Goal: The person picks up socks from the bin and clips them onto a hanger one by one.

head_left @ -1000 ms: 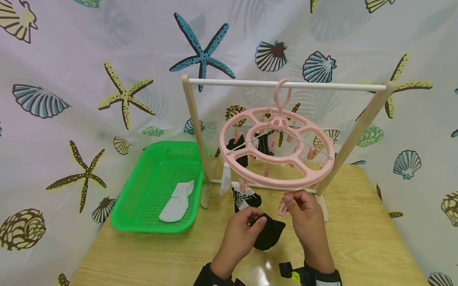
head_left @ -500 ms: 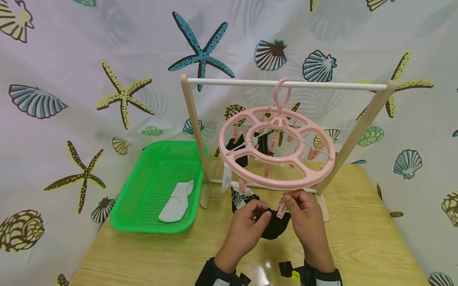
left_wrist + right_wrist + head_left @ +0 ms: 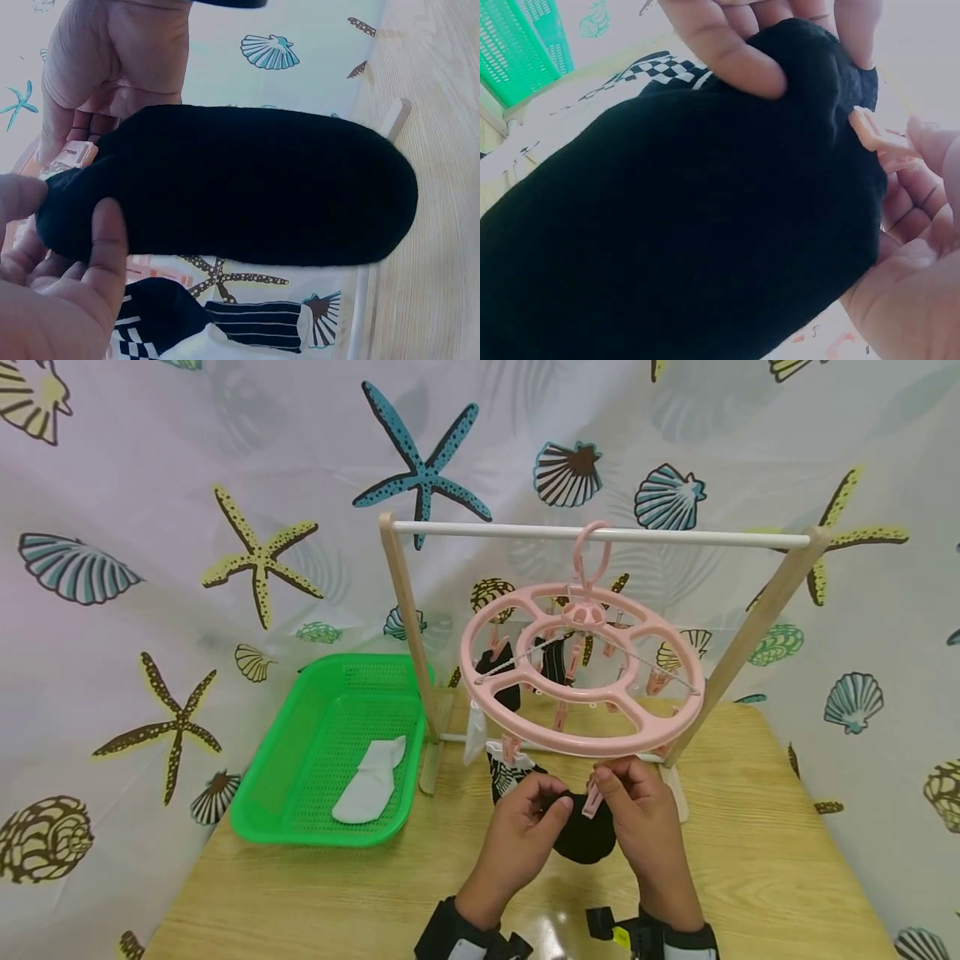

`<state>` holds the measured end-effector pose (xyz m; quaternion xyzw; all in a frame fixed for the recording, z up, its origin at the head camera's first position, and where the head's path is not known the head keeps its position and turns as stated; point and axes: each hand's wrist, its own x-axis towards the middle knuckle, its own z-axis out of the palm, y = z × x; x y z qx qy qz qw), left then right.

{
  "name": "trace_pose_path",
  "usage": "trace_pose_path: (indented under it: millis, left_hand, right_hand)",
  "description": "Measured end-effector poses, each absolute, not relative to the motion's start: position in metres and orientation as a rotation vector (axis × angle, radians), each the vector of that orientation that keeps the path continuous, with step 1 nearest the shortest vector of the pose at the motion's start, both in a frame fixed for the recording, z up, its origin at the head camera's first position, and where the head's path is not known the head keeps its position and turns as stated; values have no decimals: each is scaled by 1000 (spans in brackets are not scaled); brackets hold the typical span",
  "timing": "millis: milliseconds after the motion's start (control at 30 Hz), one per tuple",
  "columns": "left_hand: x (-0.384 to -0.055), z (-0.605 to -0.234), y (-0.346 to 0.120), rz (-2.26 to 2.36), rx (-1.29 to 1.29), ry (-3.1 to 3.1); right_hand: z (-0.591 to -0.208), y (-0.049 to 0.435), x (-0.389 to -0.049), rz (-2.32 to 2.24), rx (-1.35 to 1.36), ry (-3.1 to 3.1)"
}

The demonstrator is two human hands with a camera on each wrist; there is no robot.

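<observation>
A plain black sock [image 3: 581, 839] hangs from my left hand [image 3: 525, 831], whose thumb and fingers pinch it by the opening. My right hand [image 3: 637, 806] holds a pink clothespin [image 3: 592, 800] between thumb and fingers, right at the sock's edge. In the right wrist view the clothespin's tip [image 3: 864, 129] overlaps the black fabric. The left wrist view has the sock [image 3: 255, 184] stretched out lengthwise, toe to the right. Above both hands is the round pink drying hanger [image 3: 592, 745], hooked on a white bar [image 3: 487, 532].
Left of the wooden stand [image 3: 411, 610] sits a green basket [image 3: 251, 827] with a white sock [image 3: 369, 783] in it. A black-and-white patterned sock [image 3: 504, 770] and other socks hang from the hanger's clothespins. A shell-print curtain [image 3: 300, 443] backs the wooden table [image 3: 300, 902].
My left hand has moved right and slightly up, bringing the black sock over to the clothespin. The right hand stays nearly where it was, still holding the clothespin.
</observation>
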<state>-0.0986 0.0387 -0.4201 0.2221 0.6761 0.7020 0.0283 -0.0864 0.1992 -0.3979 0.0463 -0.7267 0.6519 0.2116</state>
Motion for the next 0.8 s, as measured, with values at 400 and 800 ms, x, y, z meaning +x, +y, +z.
trace_pose_path:
  millis: [400, 800]
  left_hand:
    - [-97, -418, 40, 2170, 739, 2104]
    - [-98, -419, 42, 2237, 599, 2115]
  right_hand:
    - [-398, 200, -86, 1815, 185, -1989]
    - [-399, 201, -84, 1809, 117, -2112]
